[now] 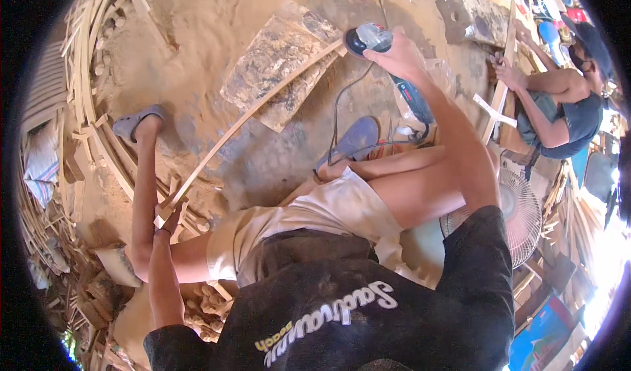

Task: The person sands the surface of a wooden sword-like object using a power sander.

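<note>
Nearest, at about 8 o'clock, the left hand (169,218) is closed around the lower end of a long thin wooden strip (250,114), beside the person's bent left knee. From there the strip runs up toward 1 o'clock, lying across a rough stone slab (279,62) on the sandy floor (197,35). Farther out, near 12 o'clock, the right hand (394,58) is wrapped around the body of an angle grinder (374,41), whose disc meets the strip's upper end. At 2 o'clock, another person (559,108) sits holding wooden slats, and a fan (519,216) lies at 4 o'clock.
</note>
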Demonstrator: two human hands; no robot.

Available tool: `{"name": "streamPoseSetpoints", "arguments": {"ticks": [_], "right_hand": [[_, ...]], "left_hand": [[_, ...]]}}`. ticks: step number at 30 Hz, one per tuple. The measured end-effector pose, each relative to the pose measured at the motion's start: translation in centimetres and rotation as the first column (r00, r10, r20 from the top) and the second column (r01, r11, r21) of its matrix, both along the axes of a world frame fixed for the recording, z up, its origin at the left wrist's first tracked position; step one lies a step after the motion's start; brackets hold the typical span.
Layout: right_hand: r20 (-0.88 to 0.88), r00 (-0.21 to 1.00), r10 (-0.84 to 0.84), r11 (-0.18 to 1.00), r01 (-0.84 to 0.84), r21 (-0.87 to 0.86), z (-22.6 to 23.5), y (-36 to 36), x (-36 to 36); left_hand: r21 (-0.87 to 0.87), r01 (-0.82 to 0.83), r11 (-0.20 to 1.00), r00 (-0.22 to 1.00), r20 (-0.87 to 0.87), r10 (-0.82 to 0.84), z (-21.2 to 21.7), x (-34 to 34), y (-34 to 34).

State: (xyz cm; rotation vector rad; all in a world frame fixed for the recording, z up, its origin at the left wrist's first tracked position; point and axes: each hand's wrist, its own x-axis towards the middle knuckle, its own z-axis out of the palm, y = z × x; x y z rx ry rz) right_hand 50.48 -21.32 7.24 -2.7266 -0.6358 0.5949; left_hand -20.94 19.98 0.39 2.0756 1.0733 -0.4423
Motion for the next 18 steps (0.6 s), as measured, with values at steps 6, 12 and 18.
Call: {"name": "streamPoseSetpoints", "arguments": {"ticks": [6,12,18], "right_hand": [[0.136,0.980,-0.147,0.988,0.152,-0.027,-1.4,-3.2,4.3],[-0.127,0.982,-0.138,0.990,0.137,-0.012,0.0,-0.5,1.9],[-0.122,0.980,-0.159,0.974,0.176,0.144,-2.7,-3.1,4.9]], "left_hand": [[0.012,0.054,0.998,0.997,0.045,-0.055,-1.1,2.2,0.7],[0.049,0.048,0.998,0.997,0.058,-0.051,-0.3,-0.9,0.8],[0.145,0.241,0.959,0.944,0.192,-0.267,-1.2,0.4,0.2]]}}
